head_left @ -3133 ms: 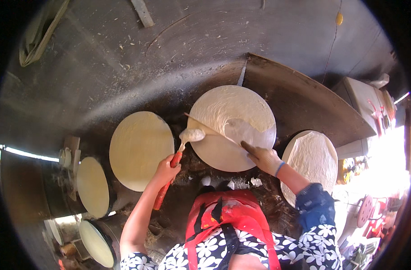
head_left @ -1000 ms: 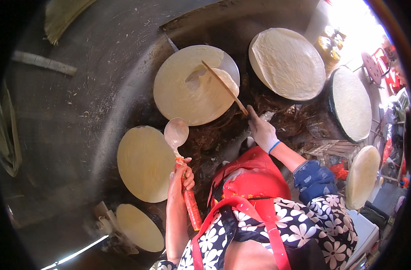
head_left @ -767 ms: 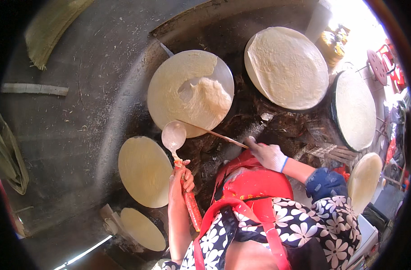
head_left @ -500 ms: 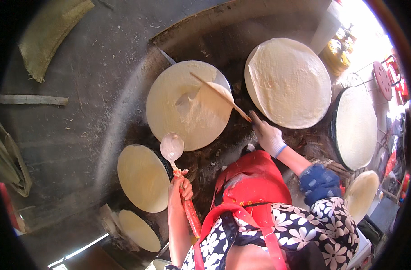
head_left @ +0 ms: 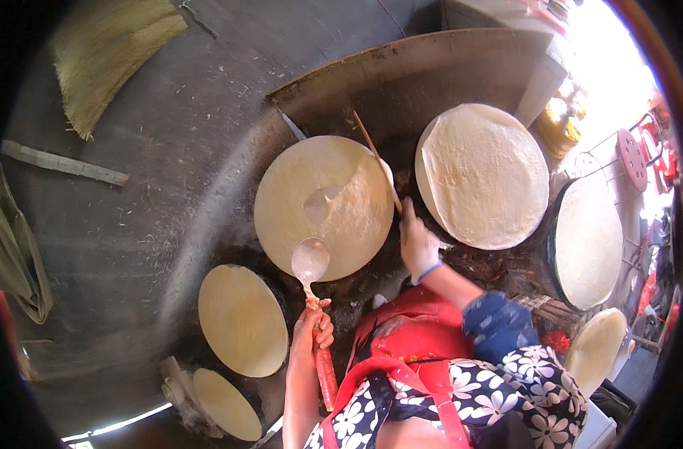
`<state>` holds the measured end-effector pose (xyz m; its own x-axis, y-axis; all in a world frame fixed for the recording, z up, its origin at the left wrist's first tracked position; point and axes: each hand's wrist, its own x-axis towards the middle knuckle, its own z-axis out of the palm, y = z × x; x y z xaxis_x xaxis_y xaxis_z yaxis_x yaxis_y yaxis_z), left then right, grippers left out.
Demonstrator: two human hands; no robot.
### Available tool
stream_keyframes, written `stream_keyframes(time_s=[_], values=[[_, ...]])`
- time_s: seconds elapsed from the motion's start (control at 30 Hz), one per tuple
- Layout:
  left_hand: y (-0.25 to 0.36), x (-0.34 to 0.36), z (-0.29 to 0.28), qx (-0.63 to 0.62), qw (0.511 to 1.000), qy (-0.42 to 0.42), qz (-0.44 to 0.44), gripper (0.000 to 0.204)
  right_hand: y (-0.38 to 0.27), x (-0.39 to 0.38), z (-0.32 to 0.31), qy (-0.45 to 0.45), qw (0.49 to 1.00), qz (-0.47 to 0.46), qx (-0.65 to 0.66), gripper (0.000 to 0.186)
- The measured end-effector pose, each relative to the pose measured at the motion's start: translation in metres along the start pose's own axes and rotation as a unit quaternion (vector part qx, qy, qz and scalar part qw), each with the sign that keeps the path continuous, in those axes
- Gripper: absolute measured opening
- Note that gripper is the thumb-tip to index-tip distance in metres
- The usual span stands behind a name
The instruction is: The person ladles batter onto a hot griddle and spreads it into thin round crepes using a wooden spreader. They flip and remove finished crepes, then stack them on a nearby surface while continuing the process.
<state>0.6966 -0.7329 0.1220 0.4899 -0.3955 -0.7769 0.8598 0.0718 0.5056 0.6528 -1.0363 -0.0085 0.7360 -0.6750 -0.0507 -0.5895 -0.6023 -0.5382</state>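
Note:
My left hand grips a red-handled ladle, its batter-smeared bowl over the near edge of the middle round griddle. My right hand, in a pale glove with dark fingertips, holds a thin wooden spreader along that griddle's right edge, its far tip reaching beyond the rim. Pale batter covers most of the griddle, rough and thicker toward the right, with a greyish bare patch near the middle.
Several batter-coated rounds stand around: right, far right, lower left. Behind is a curved metal shield. A woven mat and strip lie left; yellow bags and a rack are at the bright right.
The spreader has swept from across the batter to the right rim, now more upright. My right hand shifted left. The griddles appear lower in the picture; the batter is spread wider than earlier.

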Motion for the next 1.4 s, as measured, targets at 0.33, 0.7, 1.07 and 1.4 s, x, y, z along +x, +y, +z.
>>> stream_keyframes(time_s=[0.33, 0.7, 1.07, 1.4], values=[[-0.002, 0.022, -0.043, -0.004, 0.995, -0.09, -0.033, 0.035, -0.079, -0.042, 0.011, -0.202, 0.974, -0.105, -0.017, 0.063], [0.006, 0.022, -0.075, -0.029, 0.988, -0.14, -0.064, 0.037, -0.11, -0.079, 0.021, -0.144, 0.988, 0.009, -0.055, 0.061], [0.019, 0.075, -0.054, -0.032, 0.987, -0.152, -0.032, 0.026, -0.057, -0.129, 0.039, 0.018, 1.0, 0.023, 0.005, 0.069], [0.1, 0.15, -0.02, -0.031, 0.992, -0.058, 0.108, 0.025, -0.092, -0.041, 0.029, -0.038, 0.996, -0.047, -0.065, 0.068]])
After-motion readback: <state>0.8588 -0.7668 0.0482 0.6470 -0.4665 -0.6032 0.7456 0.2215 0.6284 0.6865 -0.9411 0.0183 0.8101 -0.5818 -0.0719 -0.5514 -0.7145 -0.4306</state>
